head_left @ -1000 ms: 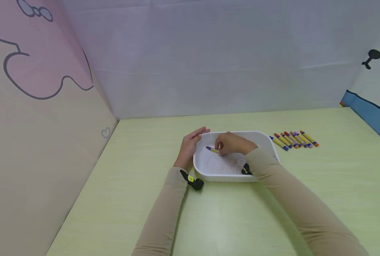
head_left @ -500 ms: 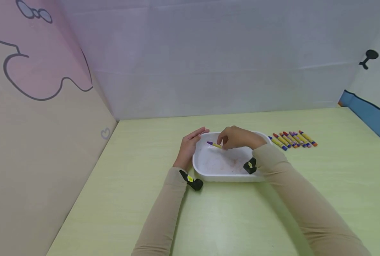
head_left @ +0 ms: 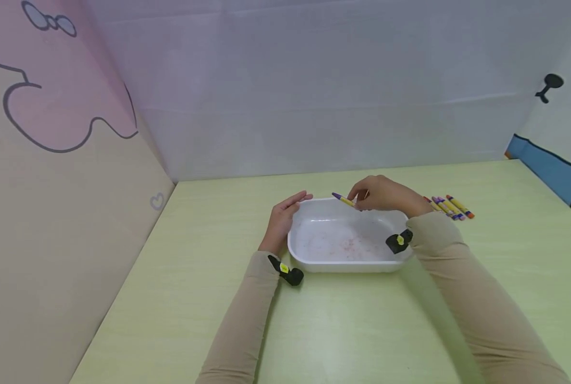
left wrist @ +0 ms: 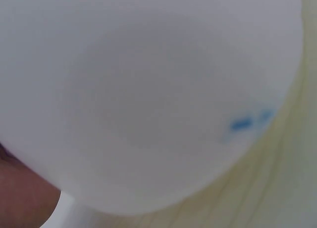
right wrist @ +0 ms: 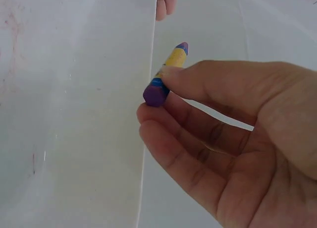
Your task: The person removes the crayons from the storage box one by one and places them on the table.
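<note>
A purple crayon (head_left: 342,199) in a yellow wrapper is pinched between the thumb and fingers of my right hand (head_left: 386,195). It is held over the far rim of a white rectangular tray (head_left: 333,240); in the right wrist view the crayon's flat purple end (right wrist: 155,95) faces the camera. My left hand (head_left: 280,221) rests against the tray's left side, its fingers fairly straight along the outside. The left wrist view is mostly filled by the tray's blurred white wall (left wrist: 148,104), with part of the hand (left wrist: 25,193) at lower left.
Several yellow-wrapped crayons (head_left: 451,207) lie side by side on the light green table (head_left: 343,325), right of the tray; my right hand and wrist hide some of them. Reddish marks stain the tray's floor. A pale wall (head_left: 324,96) stands behind the table.
My right hand has lifted the crayon from the tray's floor and moved it up and right to the far rim. My left hand has stayed at the tray's side.
</note>
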`<action>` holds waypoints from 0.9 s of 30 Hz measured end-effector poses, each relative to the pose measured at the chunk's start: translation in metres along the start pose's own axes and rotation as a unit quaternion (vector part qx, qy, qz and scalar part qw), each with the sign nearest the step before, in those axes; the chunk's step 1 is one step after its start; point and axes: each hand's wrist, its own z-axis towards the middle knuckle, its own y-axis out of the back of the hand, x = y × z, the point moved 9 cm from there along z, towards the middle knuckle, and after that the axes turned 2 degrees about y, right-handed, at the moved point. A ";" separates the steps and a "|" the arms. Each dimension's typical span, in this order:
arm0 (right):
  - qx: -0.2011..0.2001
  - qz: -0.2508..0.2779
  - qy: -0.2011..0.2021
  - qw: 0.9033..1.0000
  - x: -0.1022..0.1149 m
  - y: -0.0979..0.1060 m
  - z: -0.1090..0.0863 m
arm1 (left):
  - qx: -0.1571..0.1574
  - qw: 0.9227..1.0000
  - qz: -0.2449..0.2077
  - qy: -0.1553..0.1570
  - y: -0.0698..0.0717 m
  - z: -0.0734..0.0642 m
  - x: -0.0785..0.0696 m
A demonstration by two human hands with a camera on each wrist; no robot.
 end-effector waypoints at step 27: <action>-0.109 -0.023 -0.180 0.977 -0.164 0.040 -0.105 | 0.002 1.000 0.002 0.009 0.004 -0.005 0.002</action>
